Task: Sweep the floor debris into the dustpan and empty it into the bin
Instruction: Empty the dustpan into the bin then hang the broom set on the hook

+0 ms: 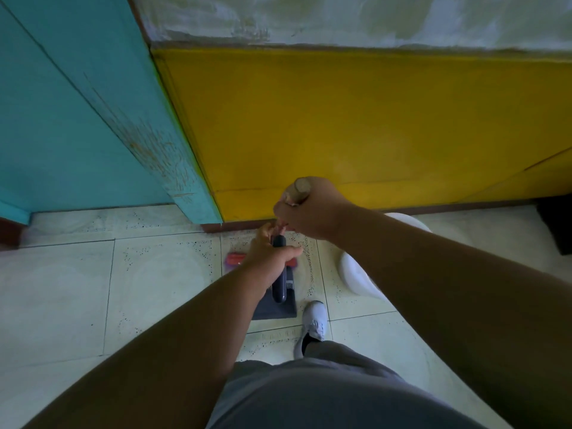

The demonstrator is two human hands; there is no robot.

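1 broom, 1 dustpan (275, 308), 1 white bin (356, 274). Your L hand (266, 255) grips dark dustpan handle (280, 274); R hand (309, 209) fists round wooden broom handle (298, 188). Dustpan on speckled tile floor (154, 274), near yellow wall (356, 128), teal door (77, 119). Pan handle's long axis rises toward you; red broom head (235, 259) beyond pan.

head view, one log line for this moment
left hand: grips dustpan handle | right hand: grips broom stick | dustpan on floor | white bin beside
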